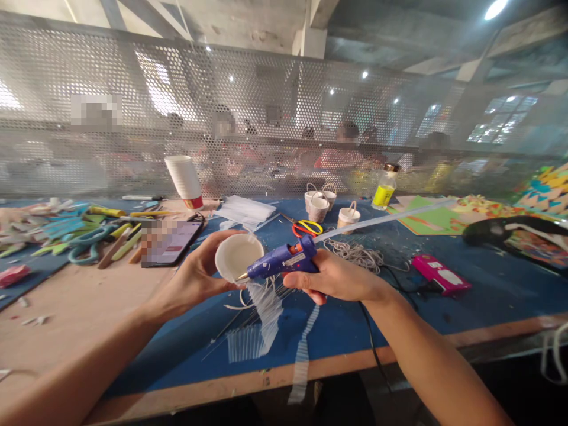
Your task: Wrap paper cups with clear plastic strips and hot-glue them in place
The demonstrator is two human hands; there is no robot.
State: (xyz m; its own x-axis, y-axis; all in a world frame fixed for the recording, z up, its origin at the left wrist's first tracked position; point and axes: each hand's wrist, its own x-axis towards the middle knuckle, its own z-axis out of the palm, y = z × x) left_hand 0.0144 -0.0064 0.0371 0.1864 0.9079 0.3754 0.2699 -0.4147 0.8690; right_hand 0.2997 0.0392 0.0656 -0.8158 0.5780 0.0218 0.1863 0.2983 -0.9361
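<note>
My left hand (202,275) is wrapped round a white paper cup (238,255), its open mouth tilted toward me. In my right hand (337,277) is a blue hot glue gun (281,260), gripped by its handle. The metal nozzle points left, at the near rim of the cup; whether it touches cannot be made out. A long clear glue stick (386,218) sticks out of the back of the gun. Pleated white strip (266,316) hangs below the cup, and another pleated piece (302,355) dangles over the table edge.
Small handled baskets (318,208), red-yellow scissors (307,227) and grey cord (355,254) lie beyond my hands. A stack of paper cups (183,180), a phone (171,242) and blue scissors (91,242) are left. A pink box (441,275) and a bottle (385,188) stand right. A perforated screen (266,118) closes the back.
</note>
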